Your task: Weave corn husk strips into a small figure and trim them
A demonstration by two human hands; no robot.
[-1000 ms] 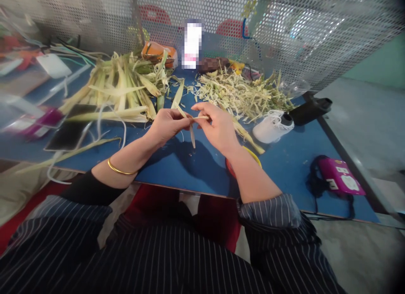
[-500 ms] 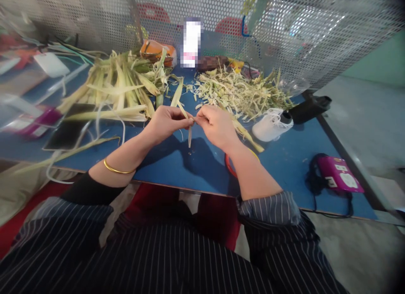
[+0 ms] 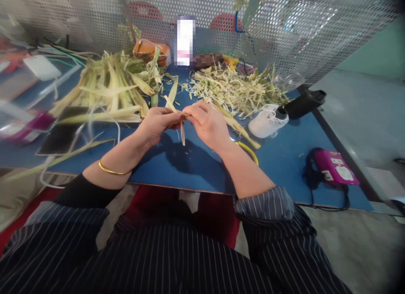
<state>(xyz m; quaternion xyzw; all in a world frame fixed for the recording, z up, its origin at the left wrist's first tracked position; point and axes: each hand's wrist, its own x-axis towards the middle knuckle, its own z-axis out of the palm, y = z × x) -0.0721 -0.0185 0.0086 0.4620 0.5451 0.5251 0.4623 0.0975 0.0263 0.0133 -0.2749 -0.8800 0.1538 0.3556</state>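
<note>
My left hand [image 3: 156, 124] and my right hand [image 3: 207, 123] meet above the blue table [image 3: 284, 159], fingers pinched together on a thin pale leaf strip [image 3: 182, 133]. One end of the strip hangs down between the hands, another end sticks up behind my left fingers. A gold bangle [image 3: 109, 169] circles my left wrist. Behind the left hand lies a pile of long pale-green leaves [image 3: 110, 89]. A heap of shredded leaf scraps [image 3: 234, 89] lies behind the right hand.
A white thread spool [image 3: 267, 121] and a black object [image 3: 305, 103] lie at the right. A pink device with a black cord [image 3: 335, 172] sits near the right front corner. A dark phone [image 3: 61, 133] lies left. Perforated metal screen [image 3: 300, 28] walls the back.
My hands have closed together on the strip; the right fingers, spread a second ago, now pinch against the left. The view has shifted slightly leftward.
</note>
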